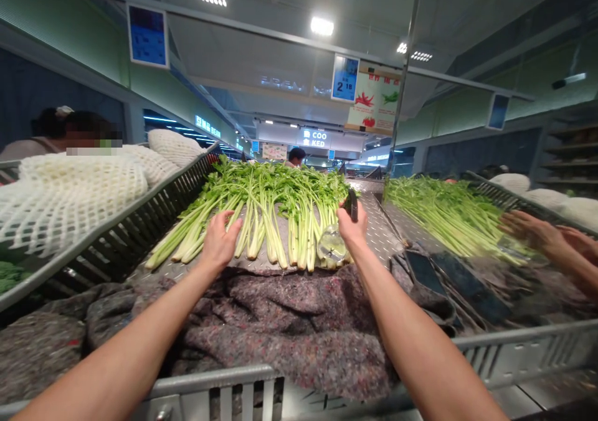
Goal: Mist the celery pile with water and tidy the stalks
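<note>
The long, smooth, pale green celery (303, 234) has ruffly leaves. It lies in a row on the bumpy metal shelf (374, 218), cut ends by the near edge, leaves toward the far edge. The left hand (222, 240) is at the stalks near the left side, thumb and fingers apart. The right hand (354, 223) has its fingers clamped on a curved black handle (353, 205), with a shiny, clear, round thing (331, 243) just beside it. A fuzzy, wrinkly gray cloth (289, 321) lies along the near edge.
</note>
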Demonstrator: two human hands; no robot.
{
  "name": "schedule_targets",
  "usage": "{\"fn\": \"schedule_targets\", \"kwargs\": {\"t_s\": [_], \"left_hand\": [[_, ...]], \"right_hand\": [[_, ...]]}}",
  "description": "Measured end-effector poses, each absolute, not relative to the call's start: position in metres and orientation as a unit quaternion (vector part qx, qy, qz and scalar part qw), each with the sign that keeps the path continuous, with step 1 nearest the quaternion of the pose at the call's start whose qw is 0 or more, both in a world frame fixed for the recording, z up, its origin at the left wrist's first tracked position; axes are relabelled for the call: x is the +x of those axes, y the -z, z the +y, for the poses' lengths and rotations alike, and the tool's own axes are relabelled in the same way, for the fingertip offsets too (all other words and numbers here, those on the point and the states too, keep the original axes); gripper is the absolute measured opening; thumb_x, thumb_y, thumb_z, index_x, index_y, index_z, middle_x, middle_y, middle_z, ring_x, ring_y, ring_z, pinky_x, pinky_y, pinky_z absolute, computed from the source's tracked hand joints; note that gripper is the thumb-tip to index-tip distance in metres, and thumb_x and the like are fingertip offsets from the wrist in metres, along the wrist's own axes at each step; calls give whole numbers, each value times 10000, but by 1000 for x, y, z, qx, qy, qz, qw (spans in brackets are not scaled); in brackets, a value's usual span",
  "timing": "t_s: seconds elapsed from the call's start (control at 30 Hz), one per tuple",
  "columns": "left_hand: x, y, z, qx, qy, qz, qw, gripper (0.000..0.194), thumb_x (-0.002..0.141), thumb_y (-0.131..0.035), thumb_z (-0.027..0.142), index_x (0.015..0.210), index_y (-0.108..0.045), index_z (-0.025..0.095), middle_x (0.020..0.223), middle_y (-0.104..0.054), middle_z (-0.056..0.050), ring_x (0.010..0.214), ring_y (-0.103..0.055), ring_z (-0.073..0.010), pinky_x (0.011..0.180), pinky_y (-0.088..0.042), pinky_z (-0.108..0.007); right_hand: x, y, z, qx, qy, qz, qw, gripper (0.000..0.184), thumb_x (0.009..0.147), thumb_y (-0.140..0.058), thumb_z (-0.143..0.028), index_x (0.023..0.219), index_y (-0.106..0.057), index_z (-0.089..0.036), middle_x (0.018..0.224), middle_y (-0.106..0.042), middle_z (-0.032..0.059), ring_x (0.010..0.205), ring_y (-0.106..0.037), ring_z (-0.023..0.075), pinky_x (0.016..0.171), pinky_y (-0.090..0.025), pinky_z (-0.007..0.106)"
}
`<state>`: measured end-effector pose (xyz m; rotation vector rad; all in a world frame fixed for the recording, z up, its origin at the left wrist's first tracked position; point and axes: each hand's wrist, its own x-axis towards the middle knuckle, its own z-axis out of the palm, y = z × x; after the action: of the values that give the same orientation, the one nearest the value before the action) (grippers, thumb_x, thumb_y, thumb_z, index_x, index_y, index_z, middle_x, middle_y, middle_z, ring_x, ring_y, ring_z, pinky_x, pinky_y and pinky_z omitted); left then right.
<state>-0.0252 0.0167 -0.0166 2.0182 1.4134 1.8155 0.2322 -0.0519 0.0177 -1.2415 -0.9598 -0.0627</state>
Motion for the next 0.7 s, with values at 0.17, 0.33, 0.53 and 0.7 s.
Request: {"fn": "schedule_targets", "kwargs": {"t_s": [0.17,0.33,0.53,0.7], "left_hand": [[-24,14,15,655,-601,455,57,428,744,-368,416,1050,-475,136,1065,-511,-118,1017,-485,-241,899,-366,-408],[-25,15,14,652,-606,451,57,441,752,-357,416,1059,-476,122,1078,-505,-122,1037,-471,-240,915,-357,-398],[-26,19,13,655,-601,456,52,411,764,-356,409,1058,-475,148,1069,-511,-106,1061,-456,-241,925,-347,-411],[-26,20,13,660,-596,455,48,410,772,-351,404,1064,-472,144,1085,-505,-111,1069,-450,-241,925,-345,-408]], "right_hand": [[243,-13,-46,-566,36,-412,713,289,590,-499,-339,817,-603,-194,700,-572,-3,634,-495,150,562,-353,247],[248,-16,-42,-568,10,-364,738,320,563,-543,-362,817,-614,-180,673,-569,-4,587,-483,145,517,-357,246],[249,-16,-43,-558,30,-359,748,308,550,-533,-321,816,-617,-190,701,-581,-6,616,-497,151,550,-379,251],[244,-17,-48,-571,12,-371,732,290,541,-543,-324,779,-629,-182,664,-585,2,591,-498,152,508,-364,247]]}}
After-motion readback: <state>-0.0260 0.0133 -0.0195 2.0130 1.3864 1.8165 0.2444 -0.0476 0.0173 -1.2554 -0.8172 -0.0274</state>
